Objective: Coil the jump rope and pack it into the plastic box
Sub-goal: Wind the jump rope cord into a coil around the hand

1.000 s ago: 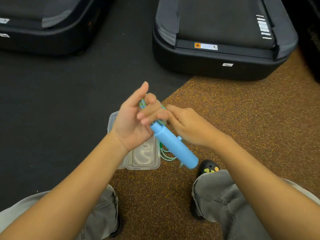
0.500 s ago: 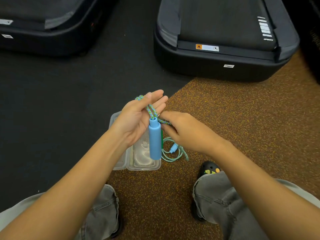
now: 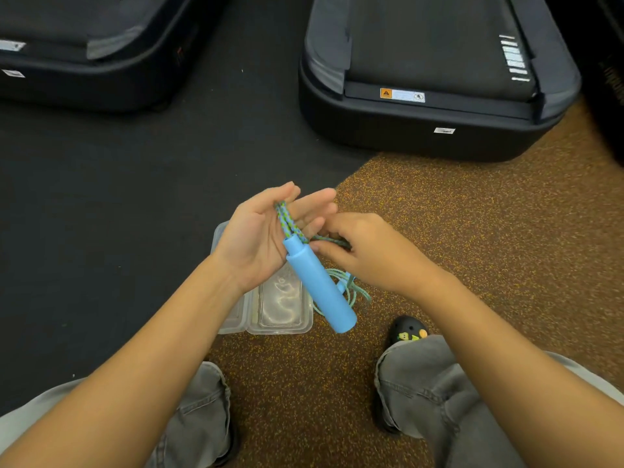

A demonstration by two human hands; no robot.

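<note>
My left hand (image 3: 261, 238) is held palm up with fingers apart, and the blue-green braided jump rope (image 3: 285, 219) runs in two strands across the palm and over the fingers. One light-blue handle (image 3: 319, 287) hangs from it, slanting down to the right. My right hand (image 3: 369, 253) pinches the rope just right of the handle's top. More rope lies in loose loops on the floor (image 3: 337, 282) with the second handle's end partly hidden behind the first. The clear plastic box (image 3: 282, 312) sits open on the floor below my hands, with its lid (image 3: 233, 319) beside it on the left.
Two black treadmill bases stand ahead, one at the far left (image 3: 94, 62) and one at the right (image 3: 432, 82). The floor is black mat on the left and brown speckled rubber on the right. My knees and a black shoe (image 3: 408, 332) are at the bottom.
The hanging handle has swung from vertical to a slant toward the lower right. My left palm has opened wider and my right hand has shifted slightly up along the rope.
</note>
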